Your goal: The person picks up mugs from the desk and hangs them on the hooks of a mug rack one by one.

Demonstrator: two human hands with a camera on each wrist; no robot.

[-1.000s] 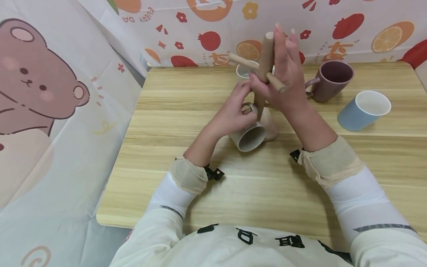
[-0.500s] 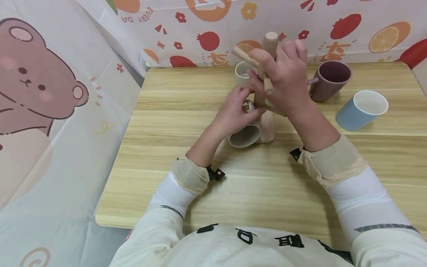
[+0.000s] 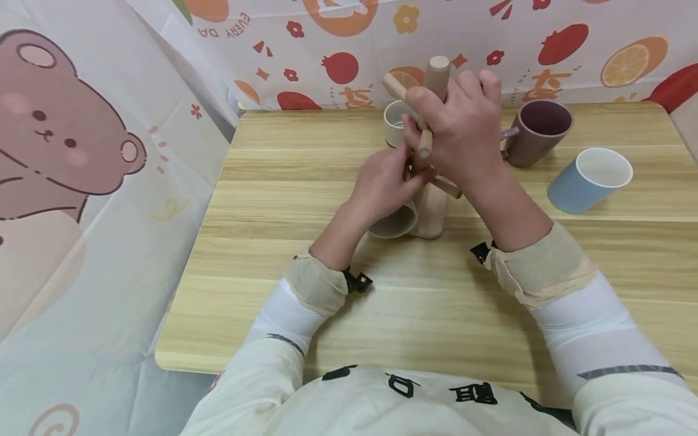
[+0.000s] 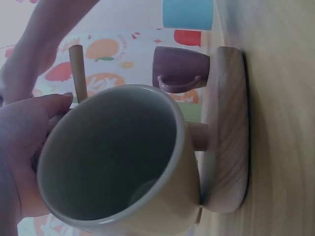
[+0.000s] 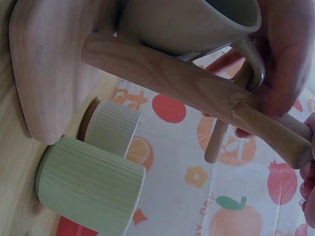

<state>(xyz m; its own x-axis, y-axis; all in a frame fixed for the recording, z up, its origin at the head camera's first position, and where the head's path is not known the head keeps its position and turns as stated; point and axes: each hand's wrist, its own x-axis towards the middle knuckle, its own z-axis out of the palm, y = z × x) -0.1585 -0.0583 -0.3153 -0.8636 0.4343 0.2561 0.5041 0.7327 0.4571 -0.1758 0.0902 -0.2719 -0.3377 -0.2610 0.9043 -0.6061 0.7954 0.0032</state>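
Observation:
A wooden mug tree (image 3: 438, 75) stands on the table, its rounded base (image 3: 432, 212) toward me and pegs sticking out of its post. My right hand (image 3: 466, 130) grips the post high up among the upper pegs, fingers curled. A beige-grey mug (image 4: 118, 157) hangs tilted beside the post, its mouth toward me. With thumb and fingers, my left hand (image 3: 382, 184) holds this mug at its handle (image 5: 255, 69), which lies against a peg in the right wrist view. In the head view the left hand hides the handle and much of the mug.
Behind the mug tree stands a ribbed white cup (image 3: 394, 124). A ribbed pale green cup (image 5: 91, 184) shows near the base. To the right are a purple mug (image 3: 537, 133) and a light blue cup (image 3: 590, 180). A printed cloth (image 3: 349, 36) hangs along the table's back edge.
My right hand's fingers, straight along the post before, have curled round it. The mug tree has turned, its front peg swinging left. The mug and left hand have shifted slightly with it.

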